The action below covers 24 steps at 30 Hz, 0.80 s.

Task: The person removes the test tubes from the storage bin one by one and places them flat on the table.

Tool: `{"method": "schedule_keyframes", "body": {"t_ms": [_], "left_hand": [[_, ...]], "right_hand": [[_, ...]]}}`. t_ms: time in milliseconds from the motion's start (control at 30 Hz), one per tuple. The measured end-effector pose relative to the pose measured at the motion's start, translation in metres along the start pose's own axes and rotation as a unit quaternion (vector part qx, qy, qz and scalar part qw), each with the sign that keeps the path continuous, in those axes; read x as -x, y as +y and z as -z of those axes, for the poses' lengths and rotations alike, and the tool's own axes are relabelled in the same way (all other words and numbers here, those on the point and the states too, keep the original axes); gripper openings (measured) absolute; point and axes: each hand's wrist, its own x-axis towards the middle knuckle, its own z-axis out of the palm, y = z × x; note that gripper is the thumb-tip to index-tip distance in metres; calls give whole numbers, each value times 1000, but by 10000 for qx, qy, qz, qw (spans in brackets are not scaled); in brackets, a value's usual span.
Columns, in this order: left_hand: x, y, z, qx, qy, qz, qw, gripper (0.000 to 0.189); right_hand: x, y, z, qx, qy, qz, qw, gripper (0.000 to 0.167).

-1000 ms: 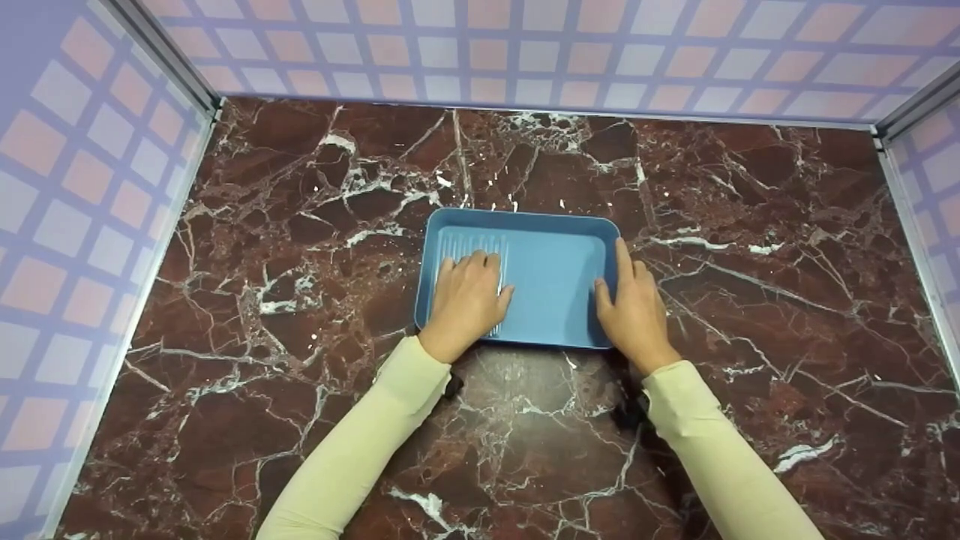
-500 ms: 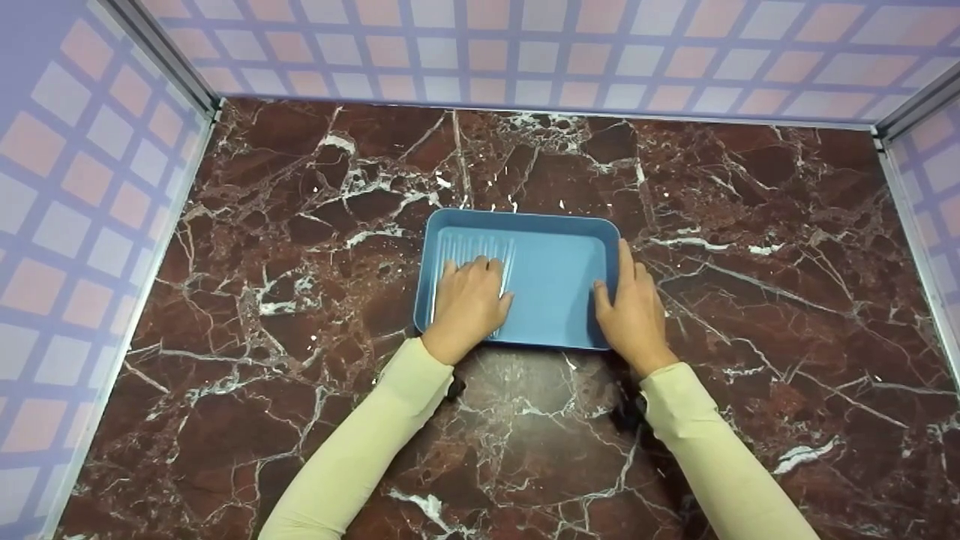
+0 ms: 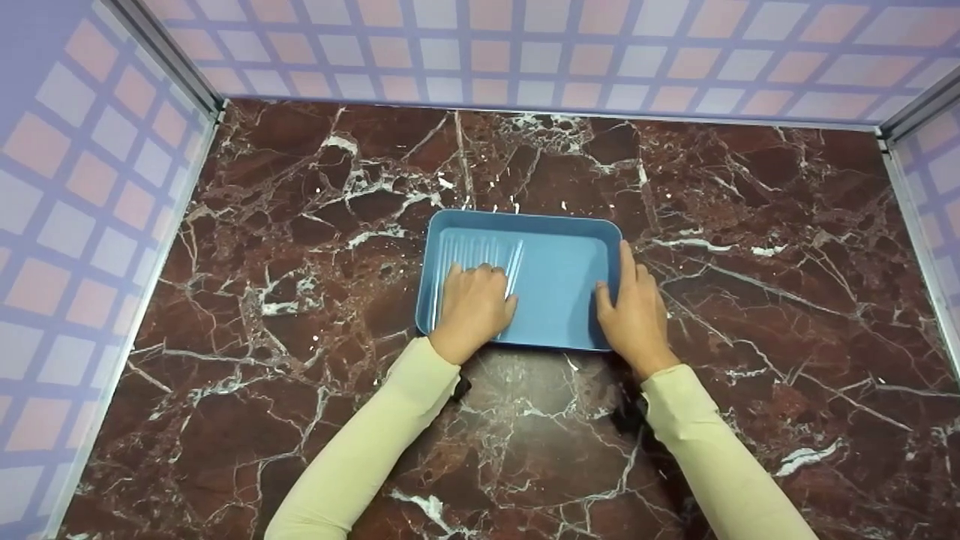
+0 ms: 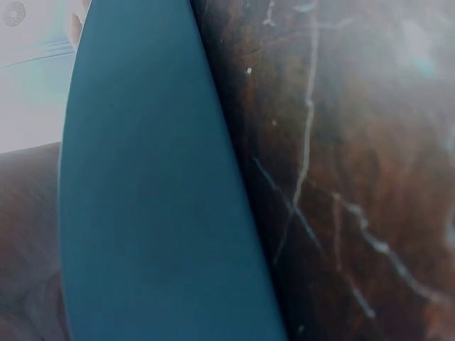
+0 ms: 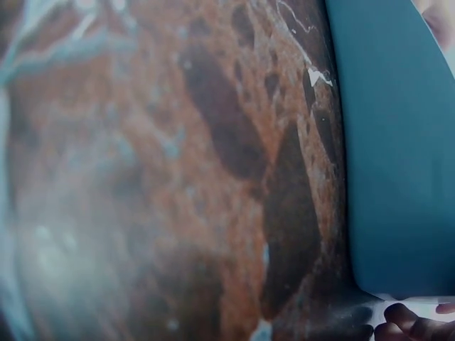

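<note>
A blue rectangular tray [image 3: 559, 225] lies on the marbled surface, and its walls fill much of both wrist views. In its left part, several thin, clear sticks [image 3: 469, 247] run front to back. A slightly tilted pair of clear sticks [image 3: 515, 262] lies apart, to their right. My left hand [image 3: 476, 304] reaches down over the sticks, back of the hand up and thumb out to the right; its fingertips are hidden below the knuckles. At the tray's right wall, my right hand [image 3: 634, 311] holds the rim, thumb inside and fingers along the outside.
A dark red marbled tabletop [image 3: 300, 420] with white veins surrounds the tray. Checked panels form a back wall [image 3: 525, 60] and a left wall [image 3: 82, 225], and another stands at the right edge. Small white flecks dot the surface behind the tray.
My left hand has shifted slightly right and toward me. The rightmost clear sticks have slid right, tilting and opening a gap from the others. My right hand and the tray have stayed in place.
</note>
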Motion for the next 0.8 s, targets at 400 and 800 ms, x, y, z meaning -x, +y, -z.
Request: {"method": "schedule_keyframes", "body": {"t_ms": [400,800], "left_hand": [[-1,2,1,221,131,29,9997,25],[-1,-2,8,216,290,72,9993,24]], "right_hand": [[1,0,0,-13,-5,28,10000,69],[1,-1,1,24,-58,18,10000,69]]}}
